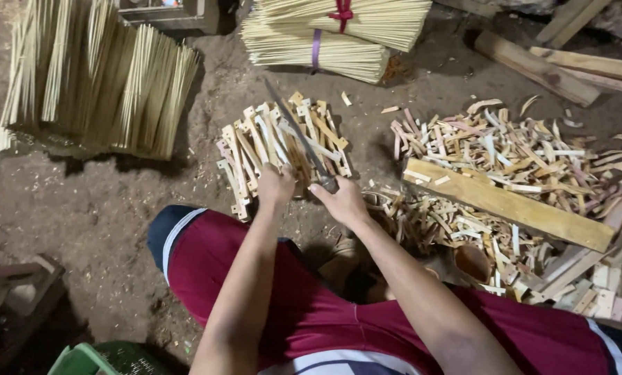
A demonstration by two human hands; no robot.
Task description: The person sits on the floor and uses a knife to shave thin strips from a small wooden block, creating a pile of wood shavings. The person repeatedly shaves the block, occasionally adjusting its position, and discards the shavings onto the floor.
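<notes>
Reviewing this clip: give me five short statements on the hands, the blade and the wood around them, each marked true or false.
1. The right hand grips a long blade. True.
2. The left hand is empty. False: it holds a wood piece upright.
3. Tied stick bundles lie at the top. True.
4. The flat plank rests across the person's lap. False: it lies on the offcuts at right.
5. Loose sticks stand at left. True.

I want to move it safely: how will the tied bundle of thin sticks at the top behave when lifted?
The bundle probably stays together, since a purple band wraps it. It looks light for its size. The thin sticks may sag or snap if lifted by one end.
</notes>
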